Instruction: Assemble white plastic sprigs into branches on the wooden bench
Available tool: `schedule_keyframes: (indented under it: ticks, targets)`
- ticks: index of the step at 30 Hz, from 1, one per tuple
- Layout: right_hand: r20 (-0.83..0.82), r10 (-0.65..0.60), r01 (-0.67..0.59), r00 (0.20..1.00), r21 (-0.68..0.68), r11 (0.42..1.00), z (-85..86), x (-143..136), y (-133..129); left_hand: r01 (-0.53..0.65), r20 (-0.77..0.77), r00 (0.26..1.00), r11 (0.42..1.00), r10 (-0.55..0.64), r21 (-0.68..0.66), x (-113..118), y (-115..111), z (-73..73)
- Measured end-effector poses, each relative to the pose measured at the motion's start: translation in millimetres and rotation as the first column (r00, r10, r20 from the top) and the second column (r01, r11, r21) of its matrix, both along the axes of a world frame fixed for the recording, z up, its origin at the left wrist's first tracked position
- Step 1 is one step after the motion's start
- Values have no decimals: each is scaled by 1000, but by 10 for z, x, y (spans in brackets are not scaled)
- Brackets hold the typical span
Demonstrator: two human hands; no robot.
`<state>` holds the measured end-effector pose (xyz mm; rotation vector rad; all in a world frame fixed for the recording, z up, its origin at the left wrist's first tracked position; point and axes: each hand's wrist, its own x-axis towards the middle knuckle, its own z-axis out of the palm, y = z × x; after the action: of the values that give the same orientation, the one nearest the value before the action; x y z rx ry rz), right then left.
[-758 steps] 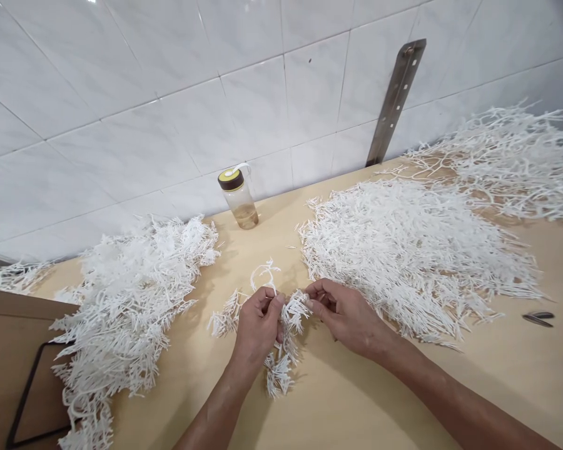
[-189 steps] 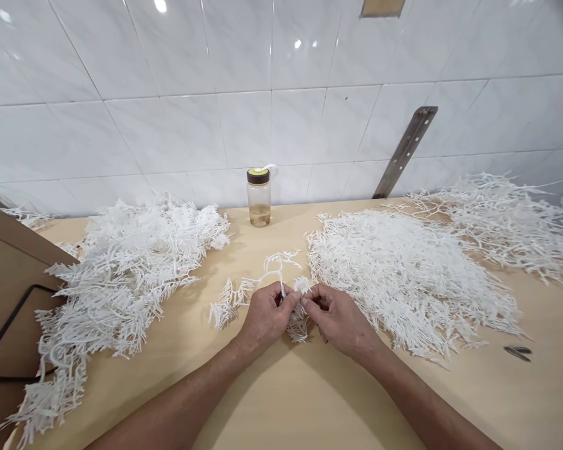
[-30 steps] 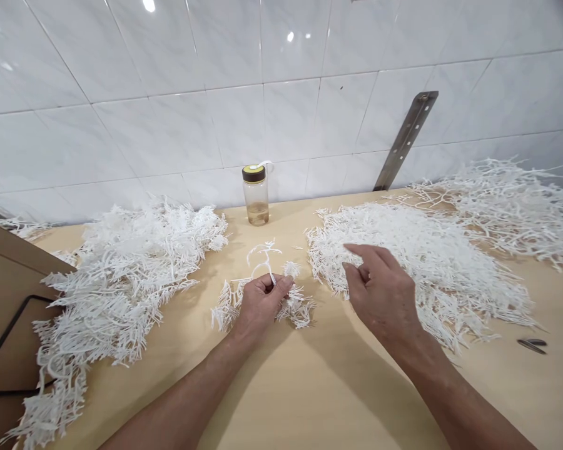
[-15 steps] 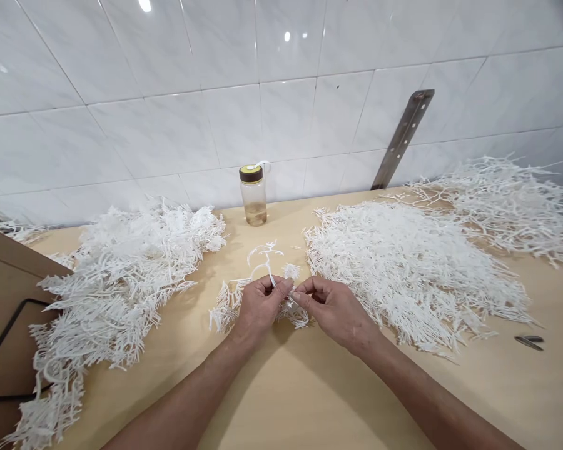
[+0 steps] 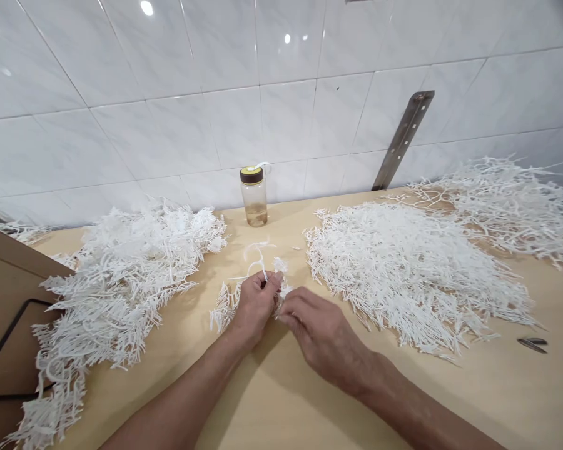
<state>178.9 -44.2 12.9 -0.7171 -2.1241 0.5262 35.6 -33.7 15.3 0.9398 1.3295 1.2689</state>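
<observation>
While the white sprig (image 5: 262,257) was between the left heap (image 5: 131,281) and the right heap (image 5: 413,269), our left hand (image 5: 254,306) pinched it; our right hand (image 5: 321,334) bent close, its grip unclear to us. Beyond stood a bottle (image 5: 255,201).

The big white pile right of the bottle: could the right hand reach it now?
Probably yes: only bare table shows between the right hand and the big white pile, though the hand is at a white sprig.
</observation>
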Motion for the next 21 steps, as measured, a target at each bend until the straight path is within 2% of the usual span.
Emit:
schedule_keyframes:
  ticks: [2,3,5,7,9,11,12,13,15,17,19,21]
  targets:
    - [14,50,-51,999,11,999,9,-34,-53,30,15,999,1000,-30,1,-25,13,1]
    - [7,37,-37,999,3,999,20,-34,-58,47,19,999,999,-47,9,-36,17,0]
    - [-23,-43,43,999,-3,999,58,11,-16,54,34,998,998,-55,19,-53,21,-8]
    - [-51,-178,181,983,46,982,109,117,90,39,63,997,999,-39,3,-64,27,-22]
    - [-84,-358,366,930,129,922,160,258,224,36,82,996,999,-34,-16,-72,36,-38]
    - [-113,-534,546,838,178,819,195,386,336,42,90,995,999,-40,-23,-75,46,-49]
    - [-111,-584,594,804,181,784,203,428,369,45,92,995,999,-42,-24,-74,49,-52]
    - [-101,-607,615,789,160,772,204,450,383,46,94,995,999,-44,-24,-71,51,-53]
    - [-43,-560,561,828,41,827,188,429,360,46,96,994,999,-44,-17,-59,48,-51]
    - [33,-431,431,902,-142,891,156,342,297,44,95,995,999,-43,-9,-42,38,-43]
    - [102,-311,327,945,-293,898,121,238,236,45,90,995,999,-45,-5,-24,27,-31]
    - [140,-253,288,957,-359,888,94,163,204,49,91,995,999,-48,-8,-11,21,-19]
